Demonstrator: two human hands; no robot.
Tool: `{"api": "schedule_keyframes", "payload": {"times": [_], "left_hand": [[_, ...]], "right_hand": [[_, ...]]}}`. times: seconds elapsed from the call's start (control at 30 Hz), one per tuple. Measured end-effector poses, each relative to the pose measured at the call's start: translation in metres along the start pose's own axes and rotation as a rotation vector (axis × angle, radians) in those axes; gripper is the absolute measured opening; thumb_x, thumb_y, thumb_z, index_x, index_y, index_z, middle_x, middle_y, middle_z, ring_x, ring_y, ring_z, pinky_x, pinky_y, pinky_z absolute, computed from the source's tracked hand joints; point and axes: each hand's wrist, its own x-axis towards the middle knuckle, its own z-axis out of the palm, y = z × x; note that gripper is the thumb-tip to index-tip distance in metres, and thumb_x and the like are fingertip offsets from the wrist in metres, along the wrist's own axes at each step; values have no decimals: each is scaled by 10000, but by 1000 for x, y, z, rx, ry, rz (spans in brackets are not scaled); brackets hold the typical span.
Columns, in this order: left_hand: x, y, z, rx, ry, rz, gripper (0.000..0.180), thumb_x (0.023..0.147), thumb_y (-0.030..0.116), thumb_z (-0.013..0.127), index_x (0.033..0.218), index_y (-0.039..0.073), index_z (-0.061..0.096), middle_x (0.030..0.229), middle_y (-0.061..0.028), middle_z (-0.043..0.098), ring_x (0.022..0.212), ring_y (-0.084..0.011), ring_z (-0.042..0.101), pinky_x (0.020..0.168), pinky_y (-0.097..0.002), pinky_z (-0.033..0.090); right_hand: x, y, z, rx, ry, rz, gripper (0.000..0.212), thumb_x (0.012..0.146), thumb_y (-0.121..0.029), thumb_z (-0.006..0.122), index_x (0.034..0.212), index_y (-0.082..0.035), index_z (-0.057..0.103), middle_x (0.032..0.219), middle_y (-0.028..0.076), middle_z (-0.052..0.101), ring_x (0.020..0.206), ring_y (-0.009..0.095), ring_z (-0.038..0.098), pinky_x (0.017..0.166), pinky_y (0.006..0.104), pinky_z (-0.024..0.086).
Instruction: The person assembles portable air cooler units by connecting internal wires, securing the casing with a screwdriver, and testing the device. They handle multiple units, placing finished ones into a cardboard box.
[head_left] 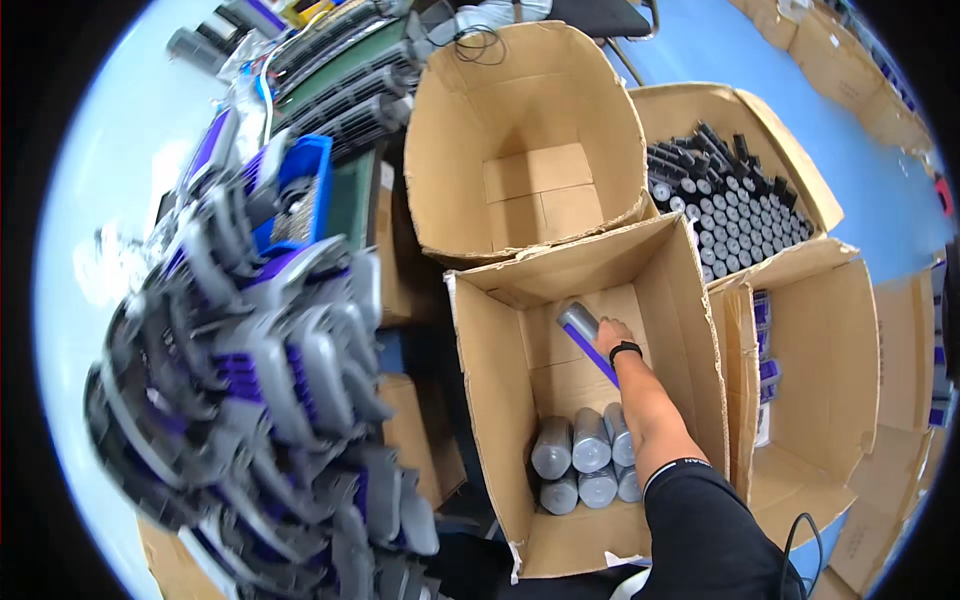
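Observation:
My right hand (617, 336) reaches down into an open cardboard box (490, 400), a black band round its wrist. Its fingers are closed around a grey cylinder (578, 318) with a long purple strip along its side. The cylinder lies slanted over the box floor; part of it is hidden by my hand and forearm. Several smoky grey cylinders (592, 452) stand packed together at the box's near end, some of them partly behind my arm. My left hand is out of view.
A second cardboard box (440, 150) stands beyond. To its right, another box holds rows of dark cylinders (735, 225). Purple and grey parts (767, 375) sit in a box at right. Curved grey and purple plastic parts (290, 400) pile high at left, near a blue bin (318, 185).

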Motion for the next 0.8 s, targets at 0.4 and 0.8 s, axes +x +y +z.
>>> {"api": "schedule_keyframes", "payload": {"times": [0.4, 0.8], "left_hand": [[38, 27, -2, 60, -19, 53, 955, 951, 429, 574, 1581, -177, 190, 1628, -420, 185, 1515, -540, 236, 1285, -530, 170], [37, 24, -2, 31, -15, 52, 952, 957, 440, 561, 1581, -176, 191, 1626, -422, 189, 1513, -539, 242, 1285, -528, 173]], "right_hand": [[38, -1, 87, 34, 97, 151, 923, 771, -329, 887, 1479, -21, 381, 1402, 223, 577, 1356, 379, 535, 1111, 542, 454], [-28, 11, 59, 271, 16, -247, 924, 658, -273, 870, 1455, -48, 461, 1390, 206, 579, 1335, 387, 542, 1125, 534, 446]]}}
